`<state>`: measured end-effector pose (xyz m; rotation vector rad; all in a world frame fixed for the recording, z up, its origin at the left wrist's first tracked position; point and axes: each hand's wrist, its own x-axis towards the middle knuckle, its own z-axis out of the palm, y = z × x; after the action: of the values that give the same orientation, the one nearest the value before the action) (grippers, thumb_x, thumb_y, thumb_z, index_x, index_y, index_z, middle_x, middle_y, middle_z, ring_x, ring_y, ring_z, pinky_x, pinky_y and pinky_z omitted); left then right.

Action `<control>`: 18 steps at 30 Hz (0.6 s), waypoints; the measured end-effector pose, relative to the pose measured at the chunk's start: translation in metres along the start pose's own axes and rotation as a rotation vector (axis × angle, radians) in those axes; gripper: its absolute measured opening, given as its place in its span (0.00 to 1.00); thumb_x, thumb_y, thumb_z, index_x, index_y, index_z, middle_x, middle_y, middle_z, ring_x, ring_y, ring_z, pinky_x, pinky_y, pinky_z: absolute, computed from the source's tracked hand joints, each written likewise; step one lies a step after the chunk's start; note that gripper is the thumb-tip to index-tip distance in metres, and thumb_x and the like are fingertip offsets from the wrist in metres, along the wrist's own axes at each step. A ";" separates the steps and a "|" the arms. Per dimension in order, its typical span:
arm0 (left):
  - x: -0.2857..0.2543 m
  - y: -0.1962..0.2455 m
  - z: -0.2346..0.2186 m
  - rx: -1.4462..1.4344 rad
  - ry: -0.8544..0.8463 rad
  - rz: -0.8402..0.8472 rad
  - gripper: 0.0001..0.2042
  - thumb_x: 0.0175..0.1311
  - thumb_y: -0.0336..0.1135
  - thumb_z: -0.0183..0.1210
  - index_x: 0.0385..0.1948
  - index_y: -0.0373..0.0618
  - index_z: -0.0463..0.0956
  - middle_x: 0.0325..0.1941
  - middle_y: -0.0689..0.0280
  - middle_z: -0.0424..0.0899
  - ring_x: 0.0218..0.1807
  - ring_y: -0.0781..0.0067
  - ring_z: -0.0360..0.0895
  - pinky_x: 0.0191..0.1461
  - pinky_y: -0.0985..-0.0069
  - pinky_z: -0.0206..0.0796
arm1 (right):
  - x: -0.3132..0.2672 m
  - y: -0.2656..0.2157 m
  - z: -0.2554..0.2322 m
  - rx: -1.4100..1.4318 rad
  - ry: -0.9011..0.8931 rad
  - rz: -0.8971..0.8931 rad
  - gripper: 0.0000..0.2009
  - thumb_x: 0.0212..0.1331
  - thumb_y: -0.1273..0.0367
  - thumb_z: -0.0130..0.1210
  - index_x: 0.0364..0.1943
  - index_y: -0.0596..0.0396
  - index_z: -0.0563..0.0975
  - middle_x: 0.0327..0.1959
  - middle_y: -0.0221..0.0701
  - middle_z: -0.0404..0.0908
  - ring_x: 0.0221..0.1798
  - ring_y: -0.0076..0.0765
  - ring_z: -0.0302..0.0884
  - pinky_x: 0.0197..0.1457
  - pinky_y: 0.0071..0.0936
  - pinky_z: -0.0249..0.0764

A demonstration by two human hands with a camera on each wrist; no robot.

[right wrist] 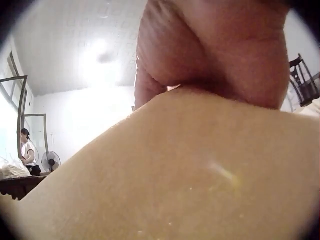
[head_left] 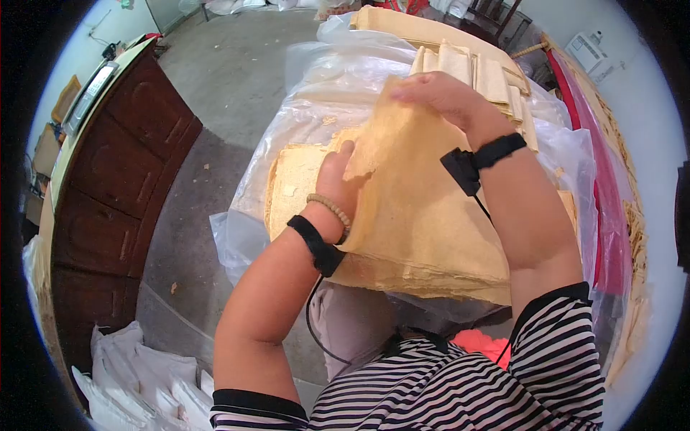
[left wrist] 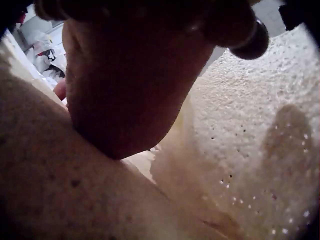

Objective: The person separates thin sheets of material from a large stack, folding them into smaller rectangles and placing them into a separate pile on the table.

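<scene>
Pinching thin, pitted tan sheet [head_left: 406, 161]: right hand [head_left: 445, 99]. Left hand [head_left: 336, 176] beside it, finger grip unclear.

The counter [head_left: 307, 118] is covered by clear plastic sheeting [head_left: 305, 61]. On it a stack of tan sheets [head_left: 291, 183] is laid; beyond that stack, folded bundles [head_left: 491, 80] and small flakes [head_left: 329, 121] are seen.

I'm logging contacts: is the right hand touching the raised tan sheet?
Touching: the head view shows the right hand holding the tan sheet at its upper edge.
</scene>
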<state>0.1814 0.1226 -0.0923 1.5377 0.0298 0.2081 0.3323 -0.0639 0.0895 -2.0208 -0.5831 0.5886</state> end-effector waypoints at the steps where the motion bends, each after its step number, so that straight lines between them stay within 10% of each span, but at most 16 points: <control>1: 0.002 0.012 0.001 0.179 -0.052 0.026 0.15 0.72 0.41 0.52 0.55 0.47 0.75 0.48 0.57 0.81 0.51 0.57 0.79 0.50 0.67 0.75 | -0.011 0.000 -0.007 0.048 0.011 -0.056 0.19 0.59 0.59 0.68 0.47 0.59 0.84 0.45 0.29 0.85 0.47 0.24 0.79 0.54 0.24 0.74; 4: -0.016 0.099 0.013 1.305 -0.214 0.316 0.11 0.67 0.35 0.53 0.48 0.46 0.77 0.44 0.56 0.82 0.48 0.56 0.81 0.45 0.65 0.77 | -0.054 0.001 -0.032 0.160 0.049 -0.169 0.19 0.60 0.56 0.66 0.47 0.56 0.84 0.43 0.27 0.84 0.47 0.22 0.78 0.51 0.22 0.73; 8: -0.004 0.065 0.008 1.277 -0.058 0.616 0.12 0.66 0.34 0.52 0.46 0.47 0.81 0.46 0.60 0.83 0.49 0.53 0.81 0.51 0.62 0.76 | -0.106 0.023 -0.071 0.338 0.066 -0.267 0.17 0.64 0.59 0.65 0.48 0.56 0.83 0.46 0.27 0.84 0.49 0.21 0.78 0.53 0.20 0.73; 11: -0.003 0.088 -0.001 1.272 -0.282 0.351 0.15 0.68 0.36 0.53 0.53 0.46 0.80 0.58 0.56 0.83 0.59 0.51 0.78 0.63 0.63 0.71 | -0.139 0.052 -0.093 0.352 0.078 -0.312 0.14 0.66 0.60 0.63 0.48 0.55 0.83 0.52 0.29 0.83 0.56 0.26 0.77 0.61 0.24 0.72; 18: -0.107 0.130 0.063 0.797 -0.174 0.504 0.16 0.64 0.33 0.64 0.53 0.45 0.80 0.53 0.55 0.85 0.56 0.50 0.80 0.61 0.60 0.72 | -0.205 0.135 -0.101 0.440 0.310 -0.177 0.14 0.69 0.58 0.60 0.51 0.48 0.82 0.63 0.34 0.80 0.64 0.34 0.77 0.65 0.35 0.76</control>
<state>0.0705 0.0470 0.0276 2.3371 -0.4675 0.5012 0.2588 -0.3165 0.0541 -1.5823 -0.3974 0.2590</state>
